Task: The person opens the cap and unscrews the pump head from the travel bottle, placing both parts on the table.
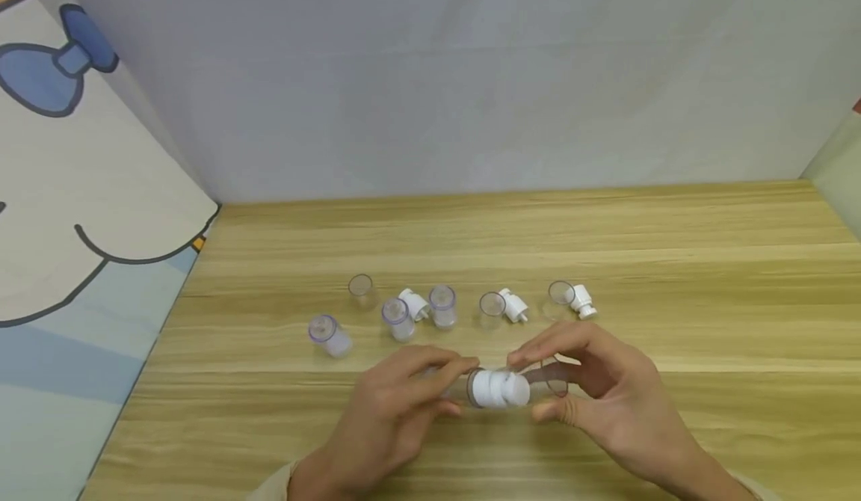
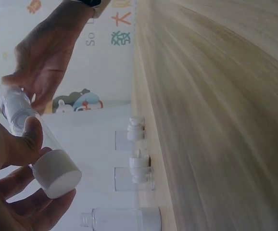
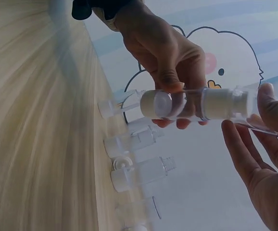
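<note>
My left hand [image 1: 397,404] grips a clear plastic bottle [image 3: 192,103] lying sideways in the air, its white base [image 2: 57,173] toward that palm. A white pump head [image 1: 498,389] sits on the bottle's other end, pointing right. Fingers and thumb of my right hand [image 1: 619,404] pinch a clear cap [image 1: 538,392] from both sides. The cap's closed or open far end is partly hidden by these fingers, and its near end overlaps the pump head, in line with the bottle.
Beyond the hands, several clear bottles [image 1: 398,320] with white bases stand on the wooden table [image 1: 269,411]. Among them are upright clear caps [image 1: 492,306] and white pump heads [image 1: 582,301] lying on their sides. A pale wall [image 1: 471,112] rises behind the table's back edge.
</note>
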Demonstrator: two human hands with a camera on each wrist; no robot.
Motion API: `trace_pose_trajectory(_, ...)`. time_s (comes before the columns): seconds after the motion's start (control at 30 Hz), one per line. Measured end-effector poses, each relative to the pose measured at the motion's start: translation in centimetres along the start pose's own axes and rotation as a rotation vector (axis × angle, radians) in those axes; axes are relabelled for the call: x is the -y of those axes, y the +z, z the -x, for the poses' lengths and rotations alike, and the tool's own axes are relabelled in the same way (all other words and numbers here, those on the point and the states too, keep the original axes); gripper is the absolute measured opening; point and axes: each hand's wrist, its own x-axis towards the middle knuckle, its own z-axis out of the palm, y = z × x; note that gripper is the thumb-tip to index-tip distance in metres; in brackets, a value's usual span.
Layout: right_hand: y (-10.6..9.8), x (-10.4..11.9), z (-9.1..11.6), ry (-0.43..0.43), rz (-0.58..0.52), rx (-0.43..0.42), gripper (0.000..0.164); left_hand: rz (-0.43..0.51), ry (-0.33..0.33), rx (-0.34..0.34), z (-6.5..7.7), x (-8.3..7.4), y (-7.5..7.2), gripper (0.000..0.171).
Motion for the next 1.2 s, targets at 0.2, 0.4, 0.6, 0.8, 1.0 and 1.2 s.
trace_pose_trajectory(0.2,-0.2,0.1,0.1,-0.024,-0.01,0.005,0.054,-0.012,-0.021,0.003,0.2,0.0,0.0,0.054)
trace_pose_trajectory(0.4,-0.4,0.2,0.0,-0.025,0.013,0.004,0.055,-0.014,-0.062,0.018,0.2,-0.3,0.2,0.053)
trace_pose_trajectory(0.6,-1.0,0.6,-0.2,-0.049,0.042,0.044,0.058,0.011,-0.129,0.051,0.3,-0.2,0.2,0.052)
trace_pose_trajectory(0.8,-1.7,0.9,-0.6,-0.119,0.061,0.07,0.053,0.045,-0.266,0.11,0.4,-0.3,0.3,0.046)
trace_pose_trajectory(1.0,-2.8,1.2,-0.7,-0.153,0.182,0.023,0.043,0.064,-0.301,0.12,0.5,-0.4,0.3,0.045)
trace_pose_trajectory(1.2,-3.6,1.0,-1.0,-0.207,0.254,0.003,0.042,0.064,-0.261,0.12,0.7,-0.2,0.4,0.046)
